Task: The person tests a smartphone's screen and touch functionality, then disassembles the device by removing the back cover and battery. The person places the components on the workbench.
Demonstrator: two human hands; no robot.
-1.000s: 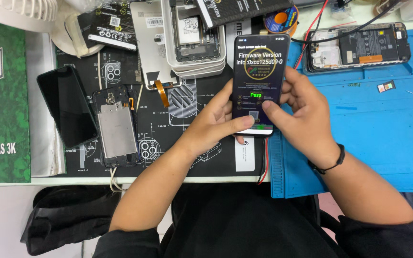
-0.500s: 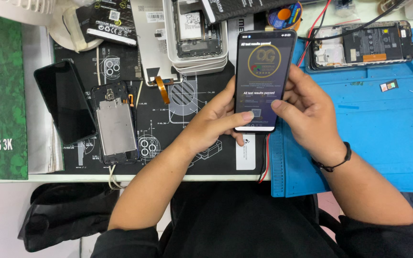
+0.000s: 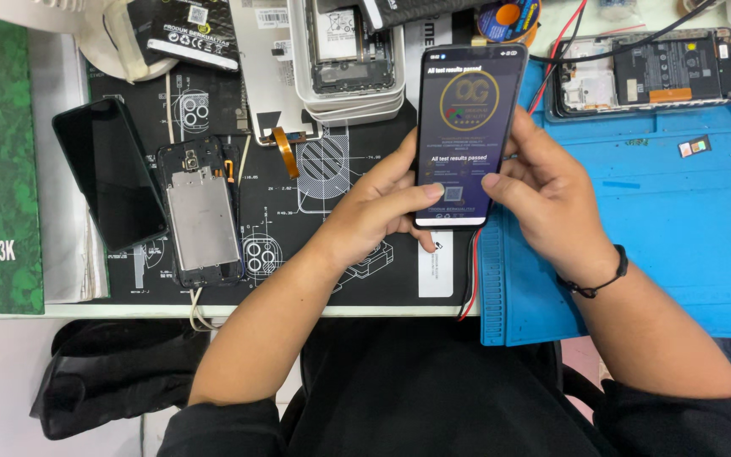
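Both hands close around a lit smartphone (image 3: 469, 135), held upright above the seam between the black repair mat (image 3: 298, 245) and the blue silicone mat (image 3: 687, 237). The left hand (image 3: 380, 207) cups the phone's lower left edge, its thumb pressed to the bottom of the screen; the right hand (image 3: 543, 190) wraps the right edge, fingers behind, thumb resting near the lower glass. The screen shows a dark page with a gold ring emblem.

The phone looks light and stiff, but its glass face is slick and fragile — best gripped along the side rails, as it is now, not by the screen.

To the left lie a dark detached screen panel (image 3: 110, 172) and an opened phone chassis with a metal plate (image 3: 202, 216). A stack of opened phone bodies (image 3: 347, 55) sits above, and another opened phone with exposed battery (image 3: 645, 72) lies on the blue mat — a red wire (image 3: 470, 279) trails down beneath the held phone.
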